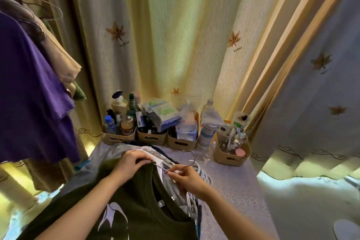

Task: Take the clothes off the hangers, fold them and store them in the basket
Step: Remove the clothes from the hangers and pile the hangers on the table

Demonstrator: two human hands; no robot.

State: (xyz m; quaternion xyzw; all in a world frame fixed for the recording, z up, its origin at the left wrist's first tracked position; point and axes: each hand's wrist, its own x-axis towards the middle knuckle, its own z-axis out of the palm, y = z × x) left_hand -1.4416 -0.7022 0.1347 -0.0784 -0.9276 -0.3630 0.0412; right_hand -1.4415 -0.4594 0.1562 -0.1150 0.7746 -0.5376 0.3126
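Dark olive-green T-shirt (136,200) lies on the bench (237,185), spread from the near left edge toward the middle, neck opening pointing far and right. White graphic print (113,218) shows on its chest, partly hidden by the left forearm. Ribbed collar, small label visible inside the neck. The shirt sits on a thin metal hanger (161,168); the wire shows at the collar and the hook curls up just beyond the right hand.

Left hand (132,161): fingers curled over the far shoulder seam of the shirt, gripping the fabric right at the collar edge. Right hand (187,178): thumb and fingertips pinch the hanger wire just outside the neck opening. The two hands are near each other, either side of the collar, with the bare wire running between them.

Under and beyond the shirt: a grey garment (115,150) and a heap of white plastic hangers (203,174), touching the right hand's far side.

The bench carries a pale, lace-patterned cover. Along its far edge is a row of beige storage bins (150,138) packed with bottles, jars and packets; a fourth bin (231,157) stands apart at the right with small toiletries.

Left of the bench, a purple shirt (29,93) hangs with tan garments behind it. Backdrop: a cream curtain (175,45) embroidered with orange maple leaves.
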